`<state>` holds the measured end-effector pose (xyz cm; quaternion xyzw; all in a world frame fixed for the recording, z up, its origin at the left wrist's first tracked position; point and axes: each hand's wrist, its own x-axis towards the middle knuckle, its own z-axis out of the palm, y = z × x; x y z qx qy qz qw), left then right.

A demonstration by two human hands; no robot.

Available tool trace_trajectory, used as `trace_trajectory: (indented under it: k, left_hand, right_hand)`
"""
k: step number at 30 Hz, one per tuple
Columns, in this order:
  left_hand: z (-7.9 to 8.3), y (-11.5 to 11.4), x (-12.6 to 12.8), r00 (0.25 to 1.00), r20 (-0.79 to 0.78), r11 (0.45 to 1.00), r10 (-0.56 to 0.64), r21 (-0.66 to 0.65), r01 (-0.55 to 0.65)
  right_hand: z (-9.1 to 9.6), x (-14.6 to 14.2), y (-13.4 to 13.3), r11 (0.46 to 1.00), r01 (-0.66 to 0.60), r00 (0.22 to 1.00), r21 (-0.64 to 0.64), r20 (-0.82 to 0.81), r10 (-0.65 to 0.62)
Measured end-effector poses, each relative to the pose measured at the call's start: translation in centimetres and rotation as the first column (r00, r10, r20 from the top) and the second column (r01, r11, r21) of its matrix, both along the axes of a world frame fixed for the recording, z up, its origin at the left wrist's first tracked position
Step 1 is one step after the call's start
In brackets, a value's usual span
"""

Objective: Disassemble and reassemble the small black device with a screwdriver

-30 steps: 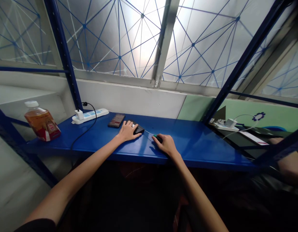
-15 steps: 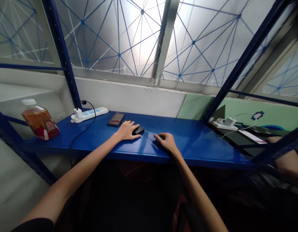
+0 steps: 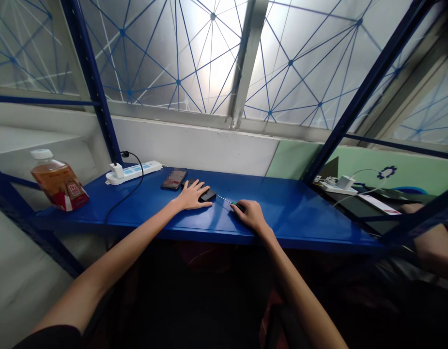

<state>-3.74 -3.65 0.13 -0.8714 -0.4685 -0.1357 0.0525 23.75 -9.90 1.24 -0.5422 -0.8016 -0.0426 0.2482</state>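
Observation:
My left hand (image 3: 192, 195) lies with fingers spread over a flat black device (image 3: 208, 196), pressing it to the blue shelf top. Part of the device is hidden under the palm; its exact kind I cannot make out. My right hand (image 3: 250, 213) is closed round the dark green handle of a screwdriver (image 3: 224, 198). Its thin metal shaft points left, and the tip meets or nearly meets the device's right end. Just behind my left hand a phone (image 3: 174, 179) rests flat, its screen blurred.
A white power strip (image 3: 134, 172) with a plugged-in black cable (image 3: 131, 194) sits at the back left. Further left leans a bottle of amber drink (image 3: 60, 182). Blue uprights frame the shelf (image 3: 300, 213). Another person's arm (image 3: 432, 242) is at the far right, by a second power strip (image 3: 336, 188).
My right hand's fingers have shifted slightly on the screwdriver, showing more of the green handle. My left hand and the device stay nearly where they were.

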Motion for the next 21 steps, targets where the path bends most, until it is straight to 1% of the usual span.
trace_trajectory:
  k: [2,5,8,11,16,18,19,20,21]
  left_hand:
    - [0.1,0.0,0.0,1.0,-0.001,1.0,0.001,0.012,-0.001]
    - [0.1,-0.1,0.1,1.0,0.007,1.0,0.01,0.02,-0.01]
    - [0.1,-0.3,0.2,1.0,0.022,1.0,0.016,0.012,-0.016]
    - [0.1,-0.4,0.2,0.999,0.032,1.0,0.018,0.008,-0.018]
    - [0.1,-0.4,0.2,1.0,0.026,0.999,0.016,0.029,-0.017]
    - [0.1,-0.3,0.3,1.0,0.013,0.998,0.013,0.056,-0.014]
    - [0.1,-0.3,0.3,1.0,0.006,0.997,0.007,0.072,-0.008]
    - [0.1,-0.3,0.3,1.0,0.001,0.996,-0.002,0.088,0.002]
    - [0.1,-0.2,0.3,1.0,-0.004,0.995,-0.013,0.101,0.013]
  right_hand:
    - [-0.1,0.0,-0.2,0.998,-0.01,0.998,0.06,0.066,0.006]
    - [-0.1,0.0,-0.4,0.993,0.02,0.992,0.116,0.12,-0.034]
    - [0.0,-0.1,-0.5,0.99,0.066,0.995,0.122,0.069,-0.075]
    - [0.1,-0.2,-0.3,0.994,0.079,0.996,0.074,-0.043,-0.076]
    - [0.8,-0.1,0.3,0.995,0.013,0.985,-0.099,-0.171,-0.029]
    - [1.3,0.2,0.7,0.974,-0.036,0.972,-0.222,-0.233,-0.017]
    - [1.6,0.4,1.0,0.945,-0.08,0.959,-0.318,-0.282,-0.014]
    - [1.9,0.5,1.4,0.892,-0.136,0.938,-0.431,-0.345,-0.023]
    - [2.2,0.6,1.7,0.816,-0.201,0.911,-0.541,-0.41,-0.048]
